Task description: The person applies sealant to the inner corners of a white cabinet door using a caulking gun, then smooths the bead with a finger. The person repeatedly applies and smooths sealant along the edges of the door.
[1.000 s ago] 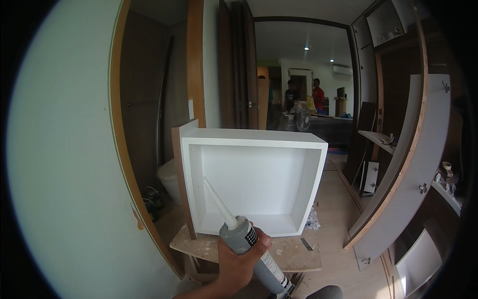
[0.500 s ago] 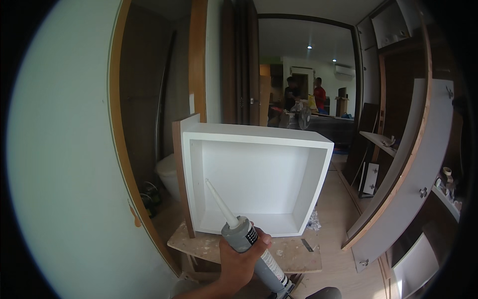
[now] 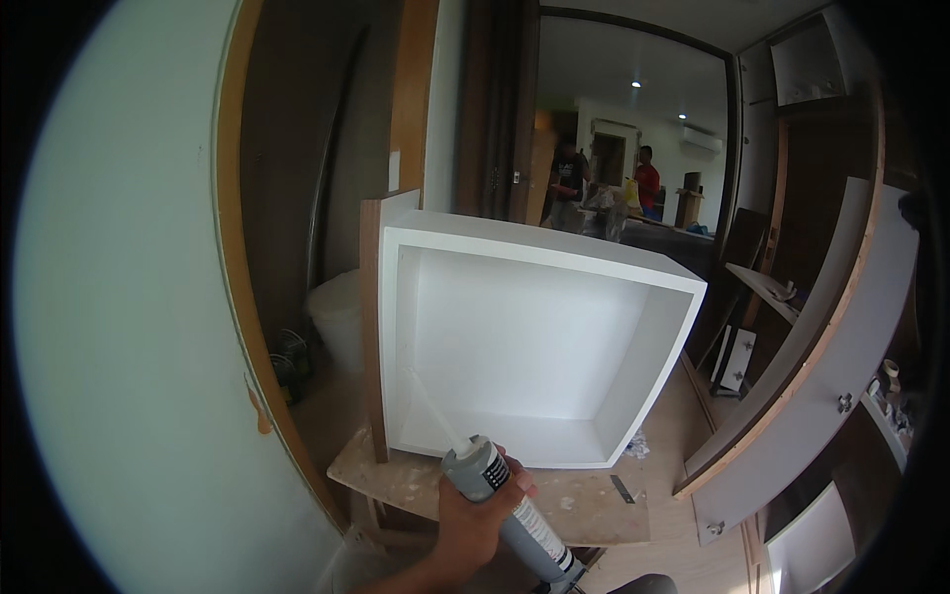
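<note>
The left hand [image 3: 473,522] wraps the tube [image 3: 535,541], its long axis slanting up and leftward from the grip; the nozzle [image 3: 442,419] points at the white box's [image 3: 524,337] left inner side, though whether its pale tip touches is unclear.

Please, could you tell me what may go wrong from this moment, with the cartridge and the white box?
First, the nozzle of the sealant cartridge points into the white open-fronted box, so a slip of the left hand might scratch or smear its inside. Second, the box stands upright on a stained low bench, so a firm push could perhaps shift or tip it.
</note>
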Demonstrator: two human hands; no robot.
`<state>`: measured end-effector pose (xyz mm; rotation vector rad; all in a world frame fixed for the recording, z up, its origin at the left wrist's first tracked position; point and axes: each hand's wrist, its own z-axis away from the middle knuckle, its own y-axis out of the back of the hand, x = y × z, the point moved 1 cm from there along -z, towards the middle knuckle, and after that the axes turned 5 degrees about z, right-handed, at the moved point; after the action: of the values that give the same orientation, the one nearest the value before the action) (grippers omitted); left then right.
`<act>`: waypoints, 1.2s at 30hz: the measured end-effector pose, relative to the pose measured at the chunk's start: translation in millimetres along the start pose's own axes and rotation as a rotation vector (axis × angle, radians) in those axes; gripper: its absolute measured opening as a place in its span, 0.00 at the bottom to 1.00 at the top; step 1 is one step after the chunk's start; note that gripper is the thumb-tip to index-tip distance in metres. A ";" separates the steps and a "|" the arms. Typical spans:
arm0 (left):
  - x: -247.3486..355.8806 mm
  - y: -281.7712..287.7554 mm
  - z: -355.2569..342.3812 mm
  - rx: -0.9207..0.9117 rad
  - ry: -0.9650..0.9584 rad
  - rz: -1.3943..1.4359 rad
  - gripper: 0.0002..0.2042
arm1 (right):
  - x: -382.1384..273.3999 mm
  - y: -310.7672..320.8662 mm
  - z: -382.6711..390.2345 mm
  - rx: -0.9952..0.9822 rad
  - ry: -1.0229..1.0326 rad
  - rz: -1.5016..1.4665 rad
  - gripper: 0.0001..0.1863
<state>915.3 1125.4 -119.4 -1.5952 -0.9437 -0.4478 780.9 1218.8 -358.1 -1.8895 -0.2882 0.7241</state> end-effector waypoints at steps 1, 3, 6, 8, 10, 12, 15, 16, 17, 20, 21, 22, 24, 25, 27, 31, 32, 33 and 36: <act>-0.9 6.5 -2.9 0.003 0.035 0.036 0.20 | -0.2 3.0 -0.3 0.163 -0.011 0.056 0.23; -0.3 20.0 -11.6 -0.029 0.053 0.081 0.21 | -11.4 1.9 -4.2 0.362 -0.356 0.450 0.25; 8.8 46.1 -20.8 -0.143 0.083 0.098 0.22 | -79.3 -35.6 -20.2 0.022 -1.048 1.257 0.25; 14.1 60.2 -23.6 -0.255 0.113 0.088 0.23 | -143.8 -85.4 -47.8 -0.367 -0.899 1.442 0.23; 18.4 68.5 -26.5 -0.392 0.112 0.073 0.23 | -175.3 -137.4 -92.0 -0.292 -0.345 1.457 0.26; 19.6 71.5 -26.4 -0.416 0.151 0.078 0.23 | -184.2 -182.3 -146.1 -0.172 0.327 1.312 0.26; 20.6 71.8 -22.7 -0.452 0.175 0.152 0.24 | -157.6 -224.2 -223.2 -0.054 0.553 1.297 0.22; 21.2 72.8 -20.7 -0.458 0.181 0.186 0.25 | -143.9 -233.3 -239.4 -0.107 0.546 1.295 0.23; 21.8 74.5 -19.3 -0.469 0.176 0.163 0.25 | -131.8 -239.2 -252.3 -0.100 0.510 1.323 0.24; 21.1 82.0 -19.0 -0.500 0.171 0.113 0.25 | -110.0 -244.6 -271.0 -0.071 0.412 1.204 0.23; 20.3 85.1 -19.9 -0.495 0.169 0.114 0.25 | -107.1 -243.7 -273.4 -0.084 0.393 1.185 0.21; 19.4 88.2 -20.8 -0.487 0.163 0.120 0.25 | -104.6 -241.7 -275.7 -0.083 0.369 1.171 0.20; 17.3 93.6 -22.1 -0.465 0.183 0.146 0.24 | -101.6 -236.1 -279.4 -0.066 0.323 1.162 0.17; 16.8 95.7 -22.9 -0.467 0.184 0.167 0.24 | -100.6 -233.0 -281.4 -0.052 0.301 1.165 0.15; 17.5 99.6 -25.6 -0.453 0.193 0.152 0.24 | -97.9 -228.0 -286.4 -0.047 0.283 1.160 0.13; 20.6 104.0 -29.1 -0.435 0.219 0.169 0.23 | -95.1 -221.7 -294.7 -0.055 0.289 1.168 0.12; 20.8 105.1 -29.8 -0.419 0.233 0.179 0.23 | -94.5 -220.1 -297.0 -0.031 0.284 1.196 0.11; 20.8 106.2 -30.4 -0.408 0.244 0.191 0.23 | -93.9 -218.8 -299.0 -0.054 0.284 1.176 0.11; 18.7 109.8 -31.5 -0.384 0.261 0.211 0.23 | -93.1 -214.0 -303.4 -0.057 0.286 1.167 0.10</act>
<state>1017.8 1101.3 -167.5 -1.9022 -0.5036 -0.6996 917.2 1035.5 -50.9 -2.0885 1.0724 1.1556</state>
